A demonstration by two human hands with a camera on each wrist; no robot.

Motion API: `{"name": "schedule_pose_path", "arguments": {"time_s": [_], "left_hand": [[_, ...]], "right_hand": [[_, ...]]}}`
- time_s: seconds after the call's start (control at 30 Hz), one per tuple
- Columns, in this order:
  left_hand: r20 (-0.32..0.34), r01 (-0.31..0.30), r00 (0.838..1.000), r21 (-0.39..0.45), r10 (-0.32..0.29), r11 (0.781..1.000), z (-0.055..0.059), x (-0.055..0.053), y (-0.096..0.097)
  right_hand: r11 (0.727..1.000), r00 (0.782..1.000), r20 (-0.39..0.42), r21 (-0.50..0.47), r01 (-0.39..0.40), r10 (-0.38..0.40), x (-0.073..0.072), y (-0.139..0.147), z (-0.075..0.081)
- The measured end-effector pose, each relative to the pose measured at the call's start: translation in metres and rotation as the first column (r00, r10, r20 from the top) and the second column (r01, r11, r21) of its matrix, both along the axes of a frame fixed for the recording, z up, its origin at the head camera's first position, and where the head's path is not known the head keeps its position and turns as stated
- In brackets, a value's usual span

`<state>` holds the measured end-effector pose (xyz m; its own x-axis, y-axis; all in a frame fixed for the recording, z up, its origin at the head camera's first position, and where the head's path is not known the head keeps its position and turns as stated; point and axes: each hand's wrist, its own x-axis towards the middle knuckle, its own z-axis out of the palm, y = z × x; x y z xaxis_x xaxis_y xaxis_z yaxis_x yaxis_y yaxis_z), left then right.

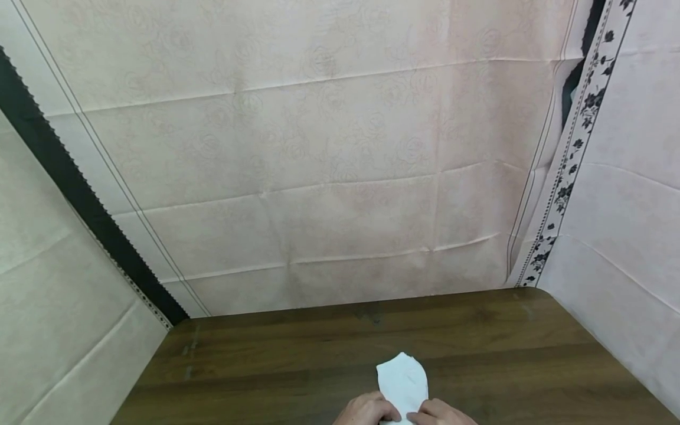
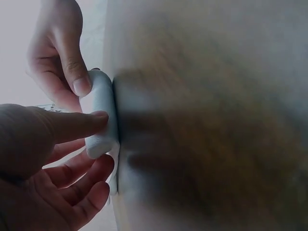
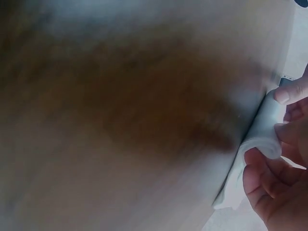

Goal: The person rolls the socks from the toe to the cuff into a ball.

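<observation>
A white piece of soft cloth lies on the wooden table near its front edge, its rounded far end flat. Its near end is rolled into a thick tube, seen best in the left wrist view. My left hand holds the roll from the left, thumb on top and fingers curled below. From the right, my right hand grips the other end of the same roll between thumb and fingers. In the right wrist view the layered spiral of the roll shows, with a flat flap trailing from it.
The brown wood-grain table spreads around the hands, with bits of clear tape near its left side. Pale patterned cloth sheets hang behind it and on both sides. A dark strip shows between sheets at the left.
</observation>
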<state>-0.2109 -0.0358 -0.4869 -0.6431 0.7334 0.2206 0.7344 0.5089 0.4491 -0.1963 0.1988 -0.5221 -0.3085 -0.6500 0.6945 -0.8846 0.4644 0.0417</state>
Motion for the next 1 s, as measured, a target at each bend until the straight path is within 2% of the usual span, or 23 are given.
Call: {"name": "schedule_pose_path", "arguments": {"time_s": [0.13,0.23,0.37,0.57,0.7,0.83,0.9,0.93,1.0], "left_hand": [[-0.002,0.014,1.000,-0.010,-0.014,1.000,0.0006,-0.0010,0.0002],[0.004,0.019,1.000,-0.027,-0.019,0.999,0.0014,-0.0023,0.0012],[0.030,0.002,1.000,-0.051,-0.001,0.999,0.0035,-0.0036,0.0034],[0.131,-0.044,0.990,-0.023,0.047,0.999,0.0062,-0.0024,0.0049],[0.190,-0.062,0.980,0.028,0.055,0.998,0.0057,-0.0015,0.0039],[0.284,-0.081,0.957,0.082,0.054,0.993,0.0051,-0.0015,0.0035],[0.308,-0.089,0.950,0.088,0.058,0.992,0.0048,-0.0022,0.0039],[0.299,-0.087,0.952,0.079,0.059,0.993,0.0049,-0.0026,0.0039],[0.243,-0.072,0.968,0.045,0.059,0.996,0.0049,-0.0035,0.0039]], "right_hand": [[0.999,0.996,0.083,-0.031,0.021,-0.018,0.0038,-0.0005,0.0036],[0.998,0.994,0.108,-0.048,0.031,-0.026,0.0056,-0.0015,0.0058],[0.998,0.997,0.070,-0.051,0.041,-0.038,0.0063,-0.0042,0.0077],[0.997,0.995,0.075,-0.050,0.061,-0.057,0.0091,-0.0066,0.0090],[0.999,0.997,0.062,-0.035,0.037,-0.034,0.0081,-0.0060,0.0082],[0.999,1.000,0.009,-0.034,-0.021,0.021,0.0043,-0.0065,0.0070],[0.998,0.999,-0.022,-0.033,-0.044,0.043,0.0024,-0.0073,0.0063],[0.998,0.998,-0.041,-0.034,-0.054,0.052,0.0017,-0.0078,0.0060],[0.998,0.997,-0.060,-0.038,-0.056,0.054,0.0010,-0.0083,0.0056]]}}
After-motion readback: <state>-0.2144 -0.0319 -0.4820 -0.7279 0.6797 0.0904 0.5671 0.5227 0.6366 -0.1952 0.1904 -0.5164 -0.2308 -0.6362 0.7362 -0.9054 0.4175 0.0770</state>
